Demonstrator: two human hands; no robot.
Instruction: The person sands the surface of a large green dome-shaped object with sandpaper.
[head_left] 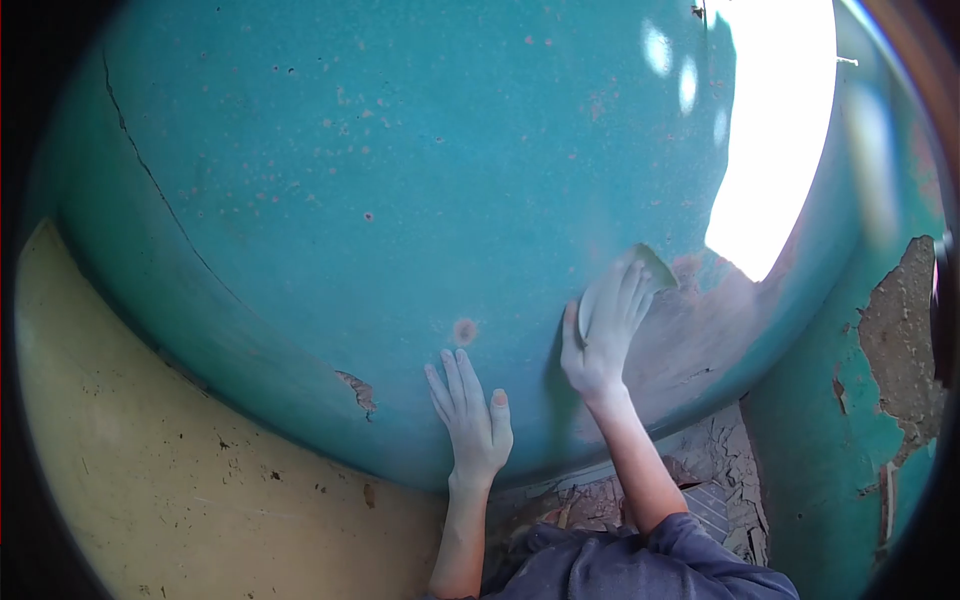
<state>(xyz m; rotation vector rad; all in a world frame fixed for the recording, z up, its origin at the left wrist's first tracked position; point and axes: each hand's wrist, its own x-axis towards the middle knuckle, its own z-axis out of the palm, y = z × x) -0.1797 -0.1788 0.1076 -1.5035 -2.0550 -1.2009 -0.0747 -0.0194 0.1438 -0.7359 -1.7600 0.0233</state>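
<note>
A teal wall (300,150) with small pits and chipped spots fills most of the view. My left hand (470,415), whitened with dust, lies against its lower part, fingers stretched out and holding nothing, just below a round pale spot (465,332). To the right, my right hand (605,330), also dusty, presses a greenish-grey sheet (655,268) flat to the wall. The sheet's edges stick out beyond the fingertips and beside the thumb; the palm hides the rest of it. A greyish scuffed patch (690,340) is right of that hand.
A long crack (160,190) runs down the wall's left side. Beige surface (230,490) is at lower left. Bright sunlight falls at upper right. Broken plaster (905,340) shows at far right, with rubble (725,450) below the wall's edge.
</note>
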